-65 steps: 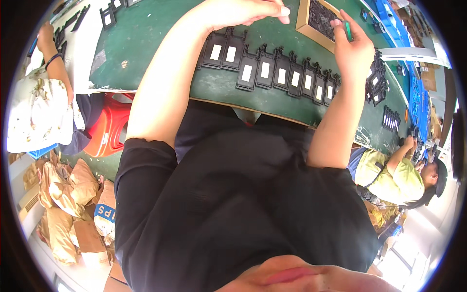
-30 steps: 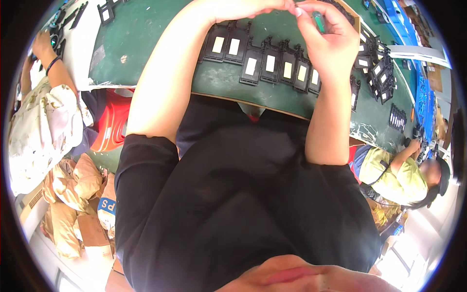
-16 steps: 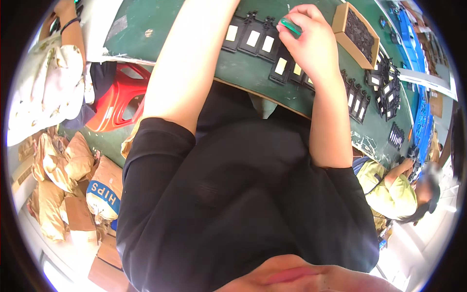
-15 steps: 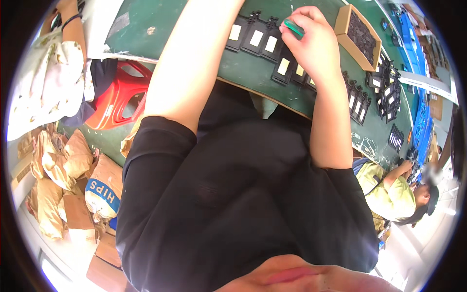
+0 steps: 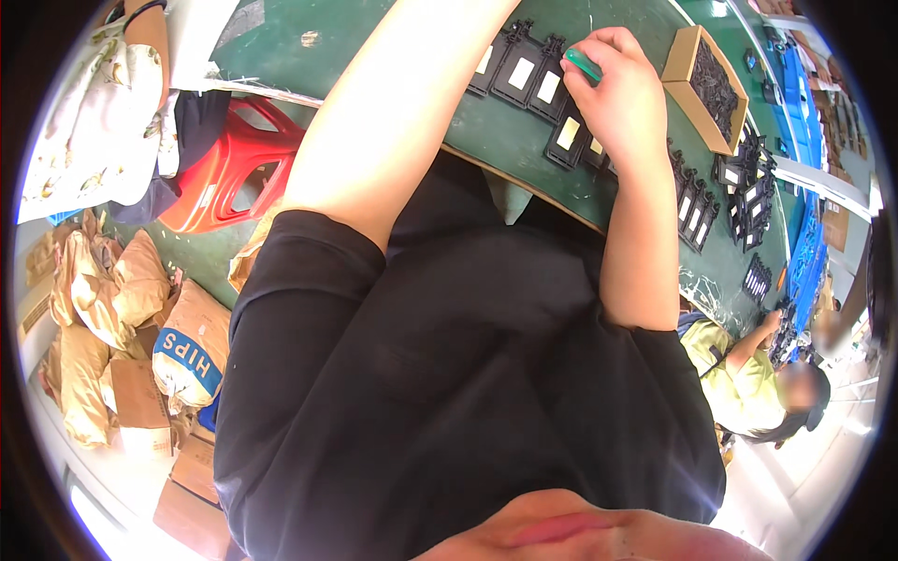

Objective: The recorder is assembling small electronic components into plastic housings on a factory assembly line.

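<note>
Two bare forearms rise from the black shirt (image 5: 449, 374) toward the green-topped work table (image 5: 393, 37). The left hand lies beyond the upper frame edge; its grip cannot be told. The right hand (image 5: 622, 98) is curled closed around a small green tool (image 5: 584, 64), directly over the row of black rectangular frames with pale inserts (image 5: 543, 89) along the table's near edge. Beyond it, a shallow cardboard tray of black parts (image 5: 706, 70). Left of the table, a red plastic stool (image 5: 224, 159); brown sacks (image 5: 103, 299) below
</note>
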Motion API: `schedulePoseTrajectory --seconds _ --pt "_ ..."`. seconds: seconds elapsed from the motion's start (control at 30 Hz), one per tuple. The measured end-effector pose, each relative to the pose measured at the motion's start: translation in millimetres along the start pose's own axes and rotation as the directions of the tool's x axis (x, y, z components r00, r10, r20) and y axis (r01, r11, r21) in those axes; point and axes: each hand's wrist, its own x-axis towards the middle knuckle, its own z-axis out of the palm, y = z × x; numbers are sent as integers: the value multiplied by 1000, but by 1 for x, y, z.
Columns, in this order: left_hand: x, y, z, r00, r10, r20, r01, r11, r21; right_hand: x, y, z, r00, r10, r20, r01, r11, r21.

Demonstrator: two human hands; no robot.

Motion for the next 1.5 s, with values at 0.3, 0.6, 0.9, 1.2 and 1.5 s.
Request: schedulePoseTrajectory --seconds 0.3,0.6,0.9,1.2,1.5 --pt "-8 -1 9 1000 -17 -24 18 999 45 -6 -5 -4 998 17 61 -13 998 -64" --pt "2 -12 1 994 -110 18 106 984 144 -10 -11 -10 997 20 74 -13 995 -98" --pt "1 -14 -1 804 -456 382 471 880 58 -14 2 -10 999 -26 19 27 999 -44" --pt "-17 -37 12 833 -524 178 424 811 403 2 20 -42 858 57 -511 79 967 241" --pt "-20 -46 -2 684 -608 402 436 784 442 7 22 -40 854 73 -515 116 938 326"
